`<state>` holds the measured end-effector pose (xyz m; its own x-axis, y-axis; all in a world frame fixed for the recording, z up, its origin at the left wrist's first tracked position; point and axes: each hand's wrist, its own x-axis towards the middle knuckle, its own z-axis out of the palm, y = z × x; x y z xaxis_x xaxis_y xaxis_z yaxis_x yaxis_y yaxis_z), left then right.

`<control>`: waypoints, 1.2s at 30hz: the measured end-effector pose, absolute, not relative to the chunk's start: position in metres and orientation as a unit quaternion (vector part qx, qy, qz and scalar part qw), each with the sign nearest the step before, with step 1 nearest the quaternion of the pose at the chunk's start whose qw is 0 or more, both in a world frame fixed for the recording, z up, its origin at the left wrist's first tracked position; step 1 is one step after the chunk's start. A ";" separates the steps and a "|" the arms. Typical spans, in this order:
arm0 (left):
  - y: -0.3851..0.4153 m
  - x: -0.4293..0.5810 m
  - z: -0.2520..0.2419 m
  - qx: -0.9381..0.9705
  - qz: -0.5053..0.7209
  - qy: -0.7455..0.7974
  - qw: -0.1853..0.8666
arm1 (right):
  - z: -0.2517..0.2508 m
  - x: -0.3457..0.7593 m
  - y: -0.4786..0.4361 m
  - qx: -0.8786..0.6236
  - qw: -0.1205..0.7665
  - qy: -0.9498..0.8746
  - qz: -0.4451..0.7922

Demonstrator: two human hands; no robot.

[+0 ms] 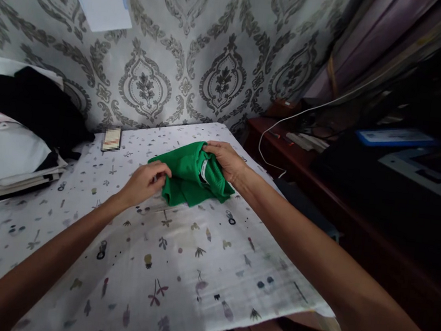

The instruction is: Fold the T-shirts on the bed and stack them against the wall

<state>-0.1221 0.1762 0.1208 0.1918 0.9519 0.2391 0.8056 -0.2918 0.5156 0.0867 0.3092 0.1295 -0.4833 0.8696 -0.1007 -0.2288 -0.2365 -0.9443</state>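
Observation:
A green garment (183, 174), folded into a small bundle, rests on the patterned white cloth that covers the table (177, 267). A white label shows near its right end, by the collar-like edge. At the bundle's left end, my left hand (149, 179) pinches the fabric with curled fingers. My right hand (224, 158) grips the upper right edge, thumb and fingers closed on the cloth. Parts of both hands' fingertips are hidden by the folds.
A pile of white and black clothes (11, 147) lies at the left. A small card-like item (111, 139) sits near the wall. On the right stands a dark red cabinet (261, 138) with a white cable (261, 143) and a blue-edged item (396, 138).

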 end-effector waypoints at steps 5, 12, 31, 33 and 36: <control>0.179 -0.091 0.081 0.800 0.177 0.569 0.071 | 0.133 0.083 0.314 -0.323 0.376 -0.473 0.728; 0.164 -0.108 0.076 0.787 0.237 0.566 0.068 | 0.138 0.083 0.321 -0.307 0.368 -0.491 0.728; 0.201 -0.134 0.102 0.807 0.000 0.590 -0.029 | 0.149 0.085 0.322 -0.282 0.372 -0.502 0.728; 0.208 -0.128 0.109 0.798 -0.061 0.599 -0.016 | 0.150 0.085 0.321 -0.273 0.371 -0.504 0.730; 0.212 -0.125 0.118 0.788 -0.099 0.608 -0.002 | 0.151 0.085 0.319 -0.259 0.370 -0.509 0.733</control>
